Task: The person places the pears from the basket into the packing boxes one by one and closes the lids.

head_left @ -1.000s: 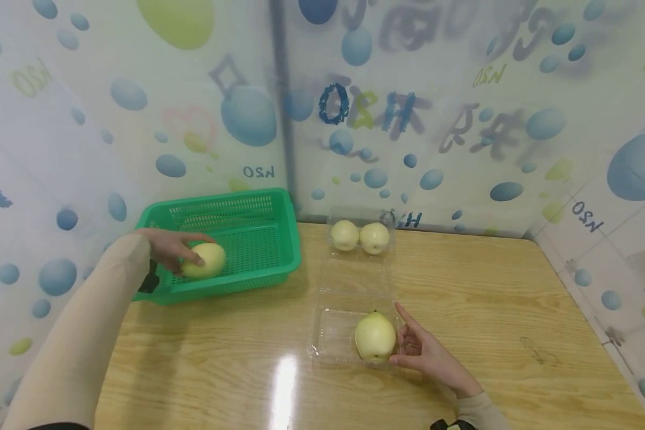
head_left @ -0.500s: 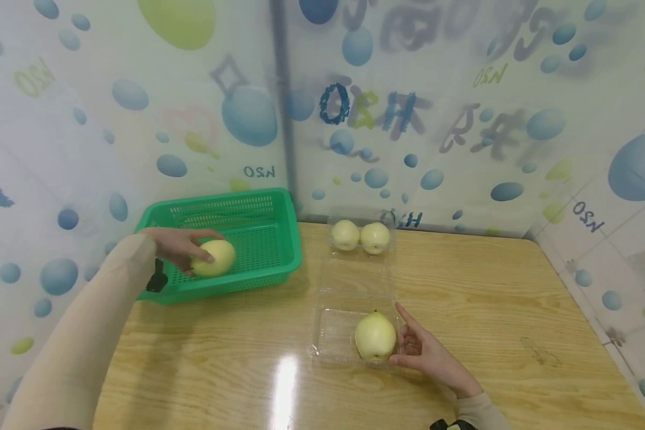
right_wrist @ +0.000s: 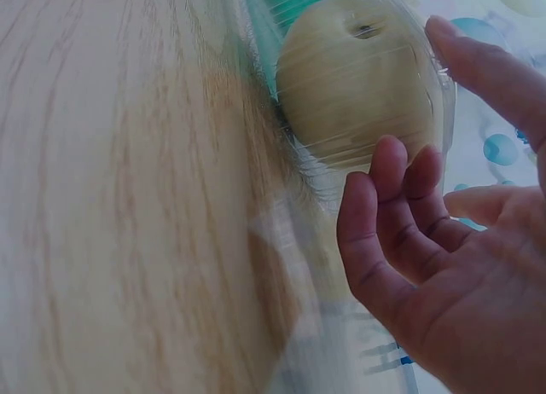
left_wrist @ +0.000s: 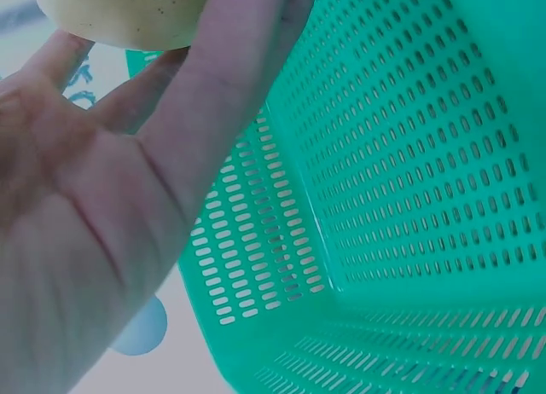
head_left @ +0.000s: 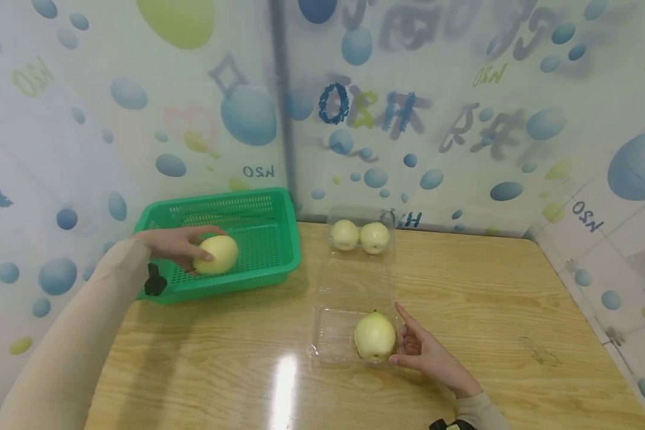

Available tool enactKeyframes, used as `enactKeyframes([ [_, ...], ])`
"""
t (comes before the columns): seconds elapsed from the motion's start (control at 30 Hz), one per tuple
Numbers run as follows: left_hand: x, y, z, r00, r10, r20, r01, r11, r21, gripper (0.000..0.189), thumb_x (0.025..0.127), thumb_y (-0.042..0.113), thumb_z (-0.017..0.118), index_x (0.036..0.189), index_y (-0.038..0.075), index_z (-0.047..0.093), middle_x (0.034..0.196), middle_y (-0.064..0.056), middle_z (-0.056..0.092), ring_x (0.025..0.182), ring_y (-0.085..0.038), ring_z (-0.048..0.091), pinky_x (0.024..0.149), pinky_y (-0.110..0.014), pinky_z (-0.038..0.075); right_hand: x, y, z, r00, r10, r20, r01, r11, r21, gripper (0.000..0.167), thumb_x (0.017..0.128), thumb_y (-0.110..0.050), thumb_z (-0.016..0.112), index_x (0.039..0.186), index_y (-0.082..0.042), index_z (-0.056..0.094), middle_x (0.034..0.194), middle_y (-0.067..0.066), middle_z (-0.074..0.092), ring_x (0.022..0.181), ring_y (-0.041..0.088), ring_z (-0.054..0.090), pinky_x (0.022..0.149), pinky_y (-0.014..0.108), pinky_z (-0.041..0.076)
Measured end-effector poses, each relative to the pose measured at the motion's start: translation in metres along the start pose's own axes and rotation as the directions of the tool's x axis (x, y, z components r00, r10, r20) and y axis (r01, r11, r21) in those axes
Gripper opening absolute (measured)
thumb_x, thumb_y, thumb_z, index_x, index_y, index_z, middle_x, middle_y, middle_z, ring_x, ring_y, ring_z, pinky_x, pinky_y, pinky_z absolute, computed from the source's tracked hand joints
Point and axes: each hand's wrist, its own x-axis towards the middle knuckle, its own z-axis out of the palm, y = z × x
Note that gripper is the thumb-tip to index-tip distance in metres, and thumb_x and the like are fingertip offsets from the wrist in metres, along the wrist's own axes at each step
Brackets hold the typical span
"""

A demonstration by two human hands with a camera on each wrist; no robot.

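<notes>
In the head view my left hand [head_left: 177, 245] grips a pale yellow pear [head_left: 217, 255] over the left part of a green perforated basket [head_left: 295, 251]; its thumb lies across the pear's near side. At the left wrist view's top edge, part of the pear [left_wrist: 128, 14] shows against my fingers. My right hand [head_left: 430, 355] holds the right end of an opened clear plastic clamshell box [head_left: 330, 334], thumb and forefinger spread along it. One pear [head_left: 374, 337] sits in the box's near half, beside that hand. In the right wrist view this pear [right_wrist: 350, 95] shows through the plastic, with curled fingertips against the wall.
Two more pears [head_left: 360, 235] sit side by side at the far end of the box's other half, by the wall. Under everything lies a wooden table [head_left: 505, 298]. A patterned sheet [head_left: 441, 137] rises behind and at both sides.
Over the last second my left hand has shifted slightly right with the pear, farther over the basket. My right hand and the clamshell box have stayed put.
</notes>
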Motion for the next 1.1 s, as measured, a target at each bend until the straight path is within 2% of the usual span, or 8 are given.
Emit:
enactKeyframes([
  [0.13, -0.002, 0.002, 0.005, 1.0, 0.02, -0.021, -0.02, 1.0, 0.002, 0.072, 0.092, 0.012, 0.066, 0.15, 0.014, 0.022, 0.133, -0.028, 0.03, 0.088, -0.034, 0.061, 0.076, -0.041, 0.054, 0.0, 0.0, 0.0, 1.0, -0.01, 0.01, 0.01, 1.0, -0.006, 0.101, 0.086, -0.009, 0.073, 0.155, -0.009, 0.0, 0.096, 0.013, 0.047, 0.081, 0.014, 0.056, 0.075, 0.028, 0.052],
  [0.37, 0.0, 0.003, 0.01, 0.998, 0.059, -0.017, -0.059, 0.998, 0.024, 0.071, 0.092, 0.013, 0.066, 0.149, 0.017, 0.023, 0.136, -0.027, 0.028, 0.093, -0.038, 0.061, 0.078, -0.045, 0.054, 0.0, 0.001, 0.0, 0.999, -0.027, 0.024, 0.027, 1.0, -0.002, 0.101, 0.086, -0.008, 0.072, 0.155, -0.008, -0.001, 0.093, 0.012, 0.047, 0.078, 0.011, 0.052, 0.071, 0.025, 0.05],
  [0.63, 0.002, 0.013, 0.018, 0.996, 0.085, -0.028, -0.083, 0.994, 0.066, 0.069, 0.091, 0.015, 0.067, 0.146, 0.018, 0.026, 0.134, -0.029, 0.031, 0.088, -0.037, 0.063, 0.076, -0.046, 0.055, 0.001, 0.003, 0.0, 0.999, -0.028, 0.017, 0.028, 1.0, -0.001, 0.102, 0.085, -0.009, 0.073, 0.155, -0.008, -0.001, 0.092, 0.011, 0.048, 0.078, 0.01, 0.053, 0.071, 0.026, 0.051],
  [0.83, 0.003, 0.022, 0.025, 0.992, 0.121, -0.016, -0.12, 0.99, 0.08, 0.067, 0.091, 0.014, 0.067, 0.145, 0.016, 0.027, 0.134, -0.03, 0.031, 0.091, -0.037, 0.062, 0.076, -0.049, 0.055, 0.001, 0.005, -0.001, 0.999, -0.049, 0.022, 0.049, 0.999, 0.0, 0.101, 0.086, -0.008, 0.073, 0.155, -0.007, 0.0, 0.091, 0.011, 0.048, 0.077, 0.009, 0.052, 0.071, 0.025, 0.051],
  [1.1, 0.012, 0.03, 0.033, 0.987, 0.158, -0.015, -0.155, 0.98, 0.127, 0.065, 0.089, 0.017, 0.07, 0.141, 0.017, 0.029, 0.126, -0.028, 0.04, 0.087, -0.036, 0.064, 0.074, -0.054, 0.054, 0.001, 0.005, -0.002, 0.999, -0.046, 0.023, 0.046, 0.999, -0.009, 0.101, 0.086, -0.008, 0.073, 0.155, -0.009, -0.001, 0.086, 0.009, 0.05, 0.074, 0.008, 0.053, 0.071, 0.027, 0.052],
])
